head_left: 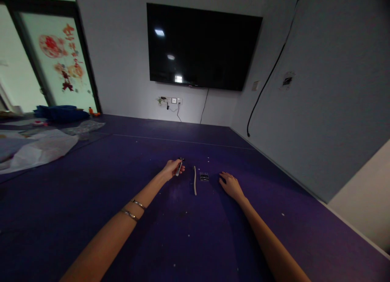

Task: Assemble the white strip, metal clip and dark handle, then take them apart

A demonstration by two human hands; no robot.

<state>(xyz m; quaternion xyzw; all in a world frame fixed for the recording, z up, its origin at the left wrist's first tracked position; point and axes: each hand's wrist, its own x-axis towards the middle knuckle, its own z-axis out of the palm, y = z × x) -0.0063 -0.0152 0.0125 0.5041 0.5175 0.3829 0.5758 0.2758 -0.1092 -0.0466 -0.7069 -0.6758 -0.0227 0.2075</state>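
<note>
My left hand [173, 170] is closed around a small silver tool with a dark head [179, 168], held just above the purple surface; its exact kind is too small to make out. To the right of that hand lies a short whitish cord-like strip [195, 180], roughly lengthwise and slightly bent. Beside the strip sits a small dark rectangular piece with pale markings [204, 176]. My right hand [230, 185] rests on the surface to the right of this piece, thumb and fingers apart and slightly bent, with nothing visible in it.
The purple surface [137, 241] reaches to the wall, with several white crumbs on it. Clear plastic sheeting [45, 150] and a dark blue cloth bundle [61, 113] lie at left. A television [204, 46] hangs ahead above sockets [173, 100]. A black cable [272, 68] hangs at right.
</note>
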